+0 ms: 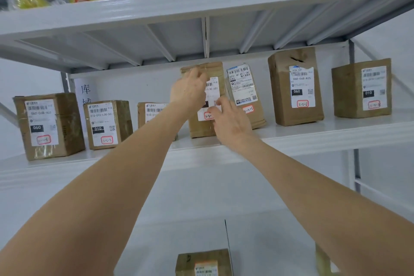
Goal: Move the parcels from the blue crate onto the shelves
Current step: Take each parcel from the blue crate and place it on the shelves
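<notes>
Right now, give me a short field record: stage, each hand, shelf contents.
stage: setting a parcel upright on the shelf
left hand: fingers grip the upper left edge of the held parcel
right hand: rests on its front label
middle shelf: seven parcels in a row, counting the held one
blue crate: not in view

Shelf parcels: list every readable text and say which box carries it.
"060": leftmost box
"010-010-L30-551", "010": second box
"L30-551": held parcel
"060-06B-A05", "060", "3-2-6": tall box
"010": rightmost box
"库": wall sign
Remaining print: too blurred.
</notes>
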Demonstrator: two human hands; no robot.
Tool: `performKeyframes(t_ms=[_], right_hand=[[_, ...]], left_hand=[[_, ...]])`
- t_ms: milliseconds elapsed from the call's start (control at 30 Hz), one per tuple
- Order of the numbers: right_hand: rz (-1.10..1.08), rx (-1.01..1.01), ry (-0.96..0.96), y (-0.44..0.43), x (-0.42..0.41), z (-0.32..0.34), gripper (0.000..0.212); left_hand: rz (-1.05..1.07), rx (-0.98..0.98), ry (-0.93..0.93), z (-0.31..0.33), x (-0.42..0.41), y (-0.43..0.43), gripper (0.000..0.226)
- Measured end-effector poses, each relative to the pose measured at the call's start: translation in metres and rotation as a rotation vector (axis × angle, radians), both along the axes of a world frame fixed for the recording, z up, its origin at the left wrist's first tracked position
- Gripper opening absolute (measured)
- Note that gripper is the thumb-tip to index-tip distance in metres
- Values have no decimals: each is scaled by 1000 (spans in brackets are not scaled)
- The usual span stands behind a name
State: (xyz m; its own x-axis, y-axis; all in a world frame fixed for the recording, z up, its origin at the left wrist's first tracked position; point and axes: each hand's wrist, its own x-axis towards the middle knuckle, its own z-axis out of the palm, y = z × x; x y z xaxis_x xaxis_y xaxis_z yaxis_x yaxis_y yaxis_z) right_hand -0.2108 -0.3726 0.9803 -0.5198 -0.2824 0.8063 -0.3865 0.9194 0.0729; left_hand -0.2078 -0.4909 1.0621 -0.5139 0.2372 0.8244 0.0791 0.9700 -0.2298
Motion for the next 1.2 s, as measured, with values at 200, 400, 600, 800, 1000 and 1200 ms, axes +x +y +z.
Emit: performKeyframes(t_ms=[200, 400, 600, 800, 1000, 1200], right_hand=[[94, -186, 184, 13, 44, -57, 37], [-12, -184, -24, 40, 87, -154, 35], [-199, -34, -501, 73, 148, -280, 32], [-395, 25, -959, 127, 201, -369, 41], [-469, 13, -1102, 191, 233, -432, 41], [-450, -9, -1189, 278, 247, -484, 53]], left_hand=[[-195, -4, 72, -56, 48, 23, 25], [-468, 5, 60, -159, 72, 44, 29], [-309, -1, -557, -309, 103, 68, 26], [-256, -35, -963, -423, 140, 115, 32], [-250, -91, -1167, -492, 162, 170, 39], [-178, -177, -1302, -551, 178, 249, 49]])
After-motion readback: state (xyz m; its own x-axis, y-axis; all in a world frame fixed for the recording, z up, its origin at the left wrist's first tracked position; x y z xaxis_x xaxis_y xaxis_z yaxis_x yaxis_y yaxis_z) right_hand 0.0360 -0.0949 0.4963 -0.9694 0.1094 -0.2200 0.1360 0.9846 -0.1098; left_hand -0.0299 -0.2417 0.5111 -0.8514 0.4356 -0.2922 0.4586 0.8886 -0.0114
